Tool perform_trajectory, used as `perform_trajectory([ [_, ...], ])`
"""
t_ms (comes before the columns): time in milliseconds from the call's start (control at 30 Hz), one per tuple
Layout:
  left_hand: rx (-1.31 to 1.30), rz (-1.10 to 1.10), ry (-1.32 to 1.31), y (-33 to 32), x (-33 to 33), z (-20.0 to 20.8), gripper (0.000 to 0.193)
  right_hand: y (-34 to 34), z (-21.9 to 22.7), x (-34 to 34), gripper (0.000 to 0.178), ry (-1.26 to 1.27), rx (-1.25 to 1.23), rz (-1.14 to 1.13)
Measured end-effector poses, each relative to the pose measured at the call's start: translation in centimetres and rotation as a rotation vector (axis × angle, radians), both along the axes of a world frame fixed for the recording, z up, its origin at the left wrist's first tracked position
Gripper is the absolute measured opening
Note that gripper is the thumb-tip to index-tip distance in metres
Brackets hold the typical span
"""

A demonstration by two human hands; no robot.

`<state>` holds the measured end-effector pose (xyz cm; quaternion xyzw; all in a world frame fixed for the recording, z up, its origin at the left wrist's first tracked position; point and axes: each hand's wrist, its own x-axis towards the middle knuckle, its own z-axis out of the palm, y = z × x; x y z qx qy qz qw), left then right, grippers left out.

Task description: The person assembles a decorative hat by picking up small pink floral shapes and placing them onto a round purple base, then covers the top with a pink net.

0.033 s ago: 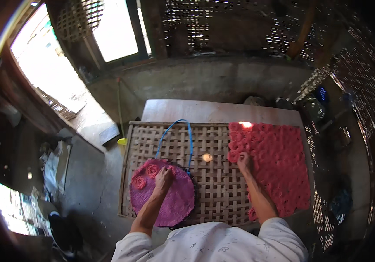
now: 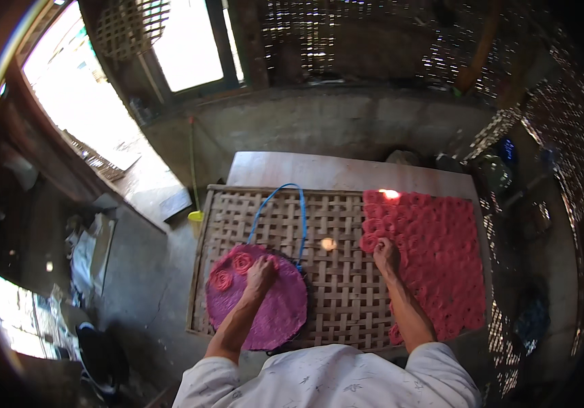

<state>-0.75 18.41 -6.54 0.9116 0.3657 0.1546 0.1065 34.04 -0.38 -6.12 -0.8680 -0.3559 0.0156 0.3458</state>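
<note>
A round purple disc [image 2: 275, 316] with a rough surface lies on the left of a woven bamboo tray [image 2: 336, 299]. Two coiled pink rosettes [image 2: 221, 280] sit along its far left edge. My left hand [image 2: 262, 275] is closed over the disc's far part, and some pink shows at its fingertips, mostly hidden. On the tray's right side spreads a layer of red-pink rosettes [image 2: 441, 265], packed close together. At its left edge my right hand [image 2: 386, 256] has its fingers pinched on a rosette [image 2: 369, 243]. A blue cord loop [image 2: 303, 211] extends beyond the disc.
The tray rests on a pale table [image 2: 292, 166], whose far strip shows. A low concrete wall [image 2: 319, 122] runs behind it. At the left are a bright doorway [image 2: 77, 88] and a yellow container [image 2: 196, 217]. Dark bundled objects [image 2: 499, 173] stand at the right.
The whole view has shifted slightly, so the scene sits a little farther right. Both hands stay at the same places on the disc and the rosettes.
</note>
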Motion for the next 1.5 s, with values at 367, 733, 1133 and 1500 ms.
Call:
perform_trajectory([
  [367, -0.198, 0.288, 0.057, 2.6, 0.3, 3.4, 0.024, 0.7, 3.2, -22.9, 0.041, -0.039, -0.045, 1.026],
  [733, -0.286, 0.692, -0.384, 9.8, -5.6, 10.8, 0.022, 1.1, 0.6, -22.2, 0.043, 0.072, 0.014, 1.027],
  [1133, -1.366, -0.006, -0.474, 0.1, -1.5, 13.1, 0.031, 6.3, 9.8, -19.2, 0.041, 1.558, 0.324, 0.646],
  [1500, 0.054, 0.398, -0.189, -0.2, -6.1, 2.3, 0.038, -2.1, 6.6, -9.4, 0.019, 1.259, 0.257, 0.198],
])
